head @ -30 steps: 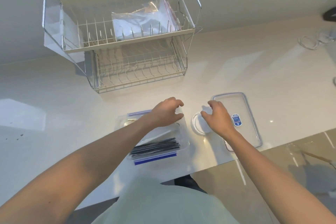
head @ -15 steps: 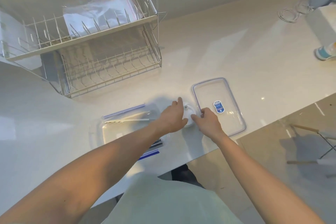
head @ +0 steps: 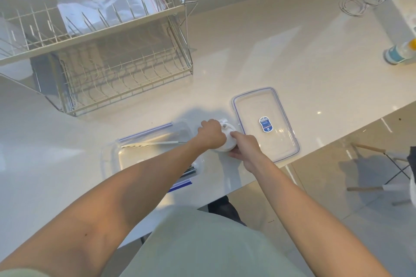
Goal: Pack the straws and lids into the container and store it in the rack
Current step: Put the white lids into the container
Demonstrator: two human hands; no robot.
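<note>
A stack of round white cup lids [head: 227, 133] stands on the white counter between my two hands. My left hand [head: 210, 134] grips its left side with curled fingers. My right hand [head: 244, 145] holds its right and near side. Left of the lids lies a clear rectangular container [head: 126, 155] with a white straw [head: 155, 143] inside; dark straws [head: 191, 170] show under my left forearm. The container's clear lid [head: 265, 122], blue-rimmed with a blue sticker, lies flat to the right. A two-tier wire rack [head: 126, 78] stands at the back left.
A clear zip bag [head: 108, 4] lies on the rack's upper tier. At the far right are a bottle [head: 399, 53], a coiled white cable [head: 354, 5] and a white box. The counter's front edge runs diagonally just right of the container lid; a chair stands on the floor beyond.
Both hands closed in on the lid stack: the left came off the container and now grips it, the right holds its other side. The view shifted right.
</note>
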